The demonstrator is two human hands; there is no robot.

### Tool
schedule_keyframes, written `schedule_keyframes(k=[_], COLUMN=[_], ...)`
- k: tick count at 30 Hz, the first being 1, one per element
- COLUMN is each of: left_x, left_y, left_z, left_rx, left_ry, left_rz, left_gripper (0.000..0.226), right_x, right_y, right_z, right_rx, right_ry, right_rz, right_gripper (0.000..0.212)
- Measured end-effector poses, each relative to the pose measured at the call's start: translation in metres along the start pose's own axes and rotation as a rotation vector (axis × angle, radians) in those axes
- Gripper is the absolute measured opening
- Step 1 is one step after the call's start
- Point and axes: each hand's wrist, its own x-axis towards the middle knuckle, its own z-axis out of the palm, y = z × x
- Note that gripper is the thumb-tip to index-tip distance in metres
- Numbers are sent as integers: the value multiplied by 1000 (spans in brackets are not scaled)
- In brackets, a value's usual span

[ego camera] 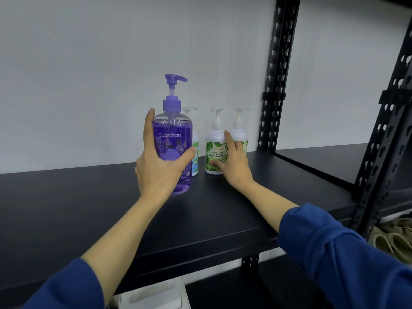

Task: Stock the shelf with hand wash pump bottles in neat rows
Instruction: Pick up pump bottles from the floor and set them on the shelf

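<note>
My left hand (159, 166) grips a purple pump bottle (172, 139) upright, its base on or just above the black shelf (89, 208). Behind it stands a white pump bottle with a blue-green label (195, 150), mostly hidden. To the right stands a white bottle with a green leaf label (215, 150); my right hand (234, 163) is around its right side, thumb on the front of the label and fingers behind it. A second green-label bottle (240, 134) stands just right of that, partly hidden by my fingers.
The bottles stand near the back wall. Black perforated uprights (276, 74) frame the shelf on the right, with another shelf bay beyond. A white box (153, 297) shows below the shelf, and beige items (392, 237) lie lower right.
</note>
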Motion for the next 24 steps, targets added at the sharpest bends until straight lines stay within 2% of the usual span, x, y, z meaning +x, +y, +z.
schedule_keyframes(k=[9, 24], left_x=[0, -1], left_y=[-1, -1], left_z=[1, 0], left_rx=[6, 17], left_ry=[-6, -14], left_rz=[12, 2], left_gripper=[99, 98], right_x=[-3, -1], right_y=[0, 0], right_z=[0, 0], right_rx=[4, 8], right_ry=[-5, 3], right_rz=[-51, -18], right_gripper=[78, 76])
